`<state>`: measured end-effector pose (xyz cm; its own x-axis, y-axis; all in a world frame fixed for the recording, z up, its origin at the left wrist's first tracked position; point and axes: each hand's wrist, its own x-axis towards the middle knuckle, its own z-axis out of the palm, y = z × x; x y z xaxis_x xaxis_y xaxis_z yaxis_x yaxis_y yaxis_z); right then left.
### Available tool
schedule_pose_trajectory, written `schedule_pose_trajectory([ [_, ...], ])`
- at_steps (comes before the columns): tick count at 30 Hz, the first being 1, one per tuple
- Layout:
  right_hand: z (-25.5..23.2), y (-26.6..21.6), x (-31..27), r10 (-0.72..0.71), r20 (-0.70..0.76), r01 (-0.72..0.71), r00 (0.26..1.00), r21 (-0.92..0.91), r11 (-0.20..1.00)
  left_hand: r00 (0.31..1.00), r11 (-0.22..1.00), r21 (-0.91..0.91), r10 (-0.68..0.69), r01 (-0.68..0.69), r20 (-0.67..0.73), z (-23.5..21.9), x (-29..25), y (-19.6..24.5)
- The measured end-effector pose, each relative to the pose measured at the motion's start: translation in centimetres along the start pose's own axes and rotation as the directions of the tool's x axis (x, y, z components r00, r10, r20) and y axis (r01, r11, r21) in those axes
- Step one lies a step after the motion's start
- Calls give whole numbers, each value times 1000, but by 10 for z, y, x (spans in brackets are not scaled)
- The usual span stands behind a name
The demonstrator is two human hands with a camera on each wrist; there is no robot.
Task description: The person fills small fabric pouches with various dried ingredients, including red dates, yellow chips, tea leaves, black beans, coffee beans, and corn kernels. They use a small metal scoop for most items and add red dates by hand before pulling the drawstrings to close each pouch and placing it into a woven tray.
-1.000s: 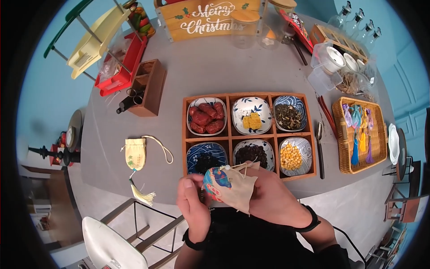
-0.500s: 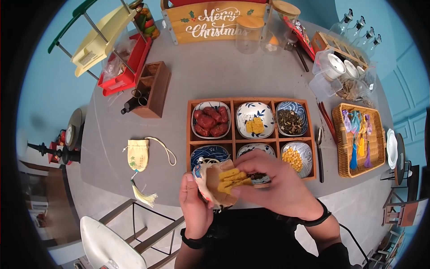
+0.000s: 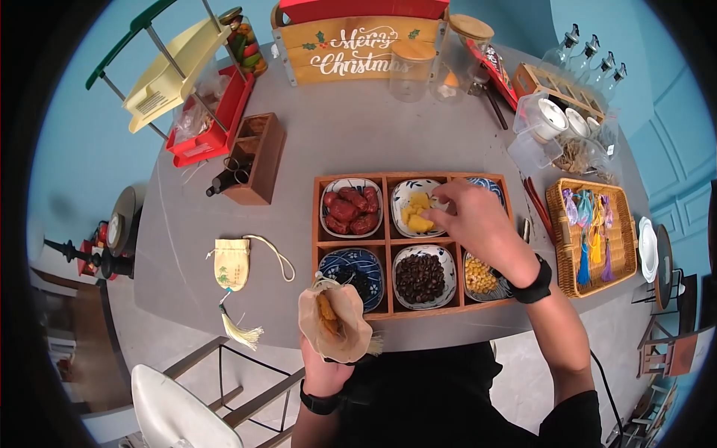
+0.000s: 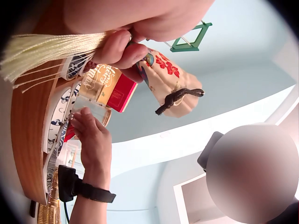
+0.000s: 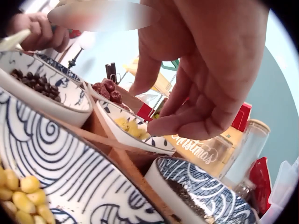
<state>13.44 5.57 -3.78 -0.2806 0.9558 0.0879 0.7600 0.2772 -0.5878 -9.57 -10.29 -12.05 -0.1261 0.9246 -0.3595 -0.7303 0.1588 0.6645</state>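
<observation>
Right hand (image 3: 484,226) over yellow pieces (image 3: 414,218), fingers apart, left hand (image 3: 324,371) with fingers round pouch (image 3: 351,337)

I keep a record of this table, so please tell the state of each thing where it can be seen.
Left hand: holding the cloth pouch
Cloth pouch: mouth open, yellow pieces inside
Right hand: at the leaf-patterned bowl
Leaf-patterned bowl: partly filled, yellow chunks
Fruit bowl: filled with red fruit
Bean bowl: filled with dark beans
Second pouch: lying flat
Front glass jar: lid on
Basket: open, tassels inside
</observation>
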Motion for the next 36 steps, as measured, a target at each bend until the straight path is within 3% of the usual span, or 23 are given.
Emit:
schedule_pose_trajectory([
  [1, -3, -3, -3, -12, -61, 10, 998, -22, 1000, 996, 959, 269, 81, -91, 48, -4, 1, -1],
  [2, -9, -12, -10, -15, -56, 14, 998, -24, 1000, 990, 909, 395, 115, -136, 77, -4, 0, -1],
  [4, -25, -40, -30, 38, -49, -23, 998, 282, 959, 983, 815, 550, 156, -183, 96, 0, -2, 0],
  [6, -30, -59, -53, -205, -90, 224, 975, 379, 898, 983, 783, 595, 168, -182, 80, 11, -4, 4],
  [7, -32, -74, -64, -272, -87, 285, 958, 382, 879, 994, 963, 247, 98, -109, 57, 19, -4, 4],
  [8, -31, -86, -71, -335, -88, 342, 938, 383, 858, 998, 990, -139, 20, -11, 65, 30, -3, 5],
  [9, -25, -88, -74, -400, -26, 383, 916, 354, 853, 996, 999, 5, 38, -38, -81, 46, -3, 9],
  [10, -18, -90, -77, -395, -36, 381, 918, 357, 853, 996, 999, 15, 37, -36, -76, 44, -1, 6],
  [12, -2, -91, -77, -355, 21, 339, 935, 253, 906, 984, 985, 46, 163, -167, 70, 38, 5, 4],
  [14, 10, -85, -72, -332, 73, 300, 941, 281, 912, 973, 970, 76, 233, -232, 6, 41, 5, -1],
  [16, 16, -81, -69, -287, 184, 242, 940, 232, 942, 970, 942, 239, 243, -234, -10, 34, 4, -7],
  [18, 19, -77, -68, -289, 172, 245, 942, 235, 941, 945, 918, 250, 325, -307, -31, 42, 3, -12],
  [20, 24, -73, -68, -288, 163, 245, 944, 241, 939, 908, 825, 437, 416, -358, -40, 42, 2, -17],
  [21, 28, -70, -68, -284, 161, 234, 945, 271, 934, 909, 826, 437, 415, -357, -42, 43, -3, -15],
  [23, 33, -66, -68, -279, 161, 222, 947, 302, 927, 966, 891, 382, 256, -244, 19, 47, -14, -6],
  [24, 34, -64, -69, -228, 188, 146, 955, 371, 917, 967, 892, 382, 254, -240, 15, 47, -16, -6],
  [25, 34, -63, -70, -177, 218, 67, 960, 435, 898, 964, 876, 411, 266, -252, 26, 48, -17, -5],
  [27, 35, -64, -68, -217, 220, 103, 951, 438, 893, 960, 859, 438, 277, -266, 40, 50, -15, -6],
  [28, 35, -65, -67, -258, 222, 139, 940, 443, 886, 936, 792, 517, 347, -326, 59, 52, -14, -9],
  [29, 33, -66, -68, -256, 221, 138, 941, 442, 886, 907, 713, 590, 413, -380, 86, 52, -14, -10],
  [30, 30, -67, -69, -203, 220, 81, 954, 463, 883, 907, 713, 589, 411, -381, 90, 49, -14, -9],
  [32, 27, -65, -69, -149, 220, 26, 964, 479, 877, 963, 848, 461, 261, -263, 69, 40, -15, -5],
  [36, 20, -66, -69, -35, 271, -92, 962, 443, 892, 972, 928, 288, 226, -236, 66, 48, -13, -2],
])
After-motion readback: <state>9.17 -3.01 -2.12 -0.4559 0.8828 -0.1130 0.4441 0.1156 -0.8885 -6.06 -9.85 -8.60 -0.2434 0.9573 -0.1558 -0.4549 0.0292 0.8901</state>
